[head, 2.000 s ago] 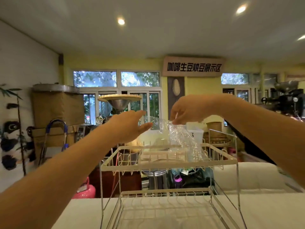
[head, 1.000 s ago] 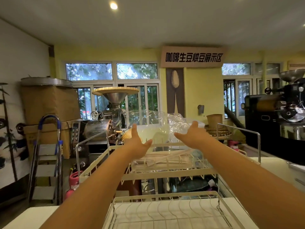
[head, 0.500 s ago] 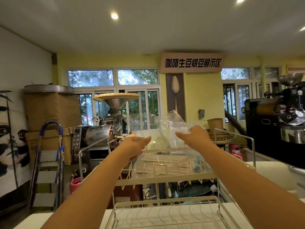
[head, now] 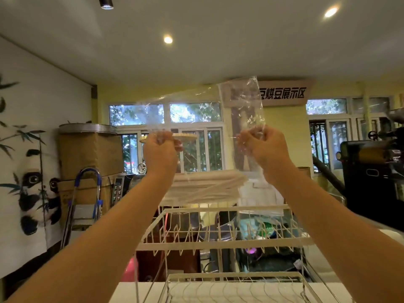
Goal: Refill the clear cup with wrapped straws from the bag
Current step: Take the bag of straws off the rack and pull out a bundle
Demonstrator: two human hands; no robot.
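The clear bag (head: 240,110) covers the left part of the sign (head: 282,96), so only its last characters read. Through the plastic, the straws (head: 205,184) blur into one pale bundle; their number cannot be told. The left hand (head: 160,153) and right hand (head: 265,147) hide the bag's gripped folds. The rack (head: 218,243) is cut off at the bottom edge, and the dark machine (head: 376,176) at the right edge.
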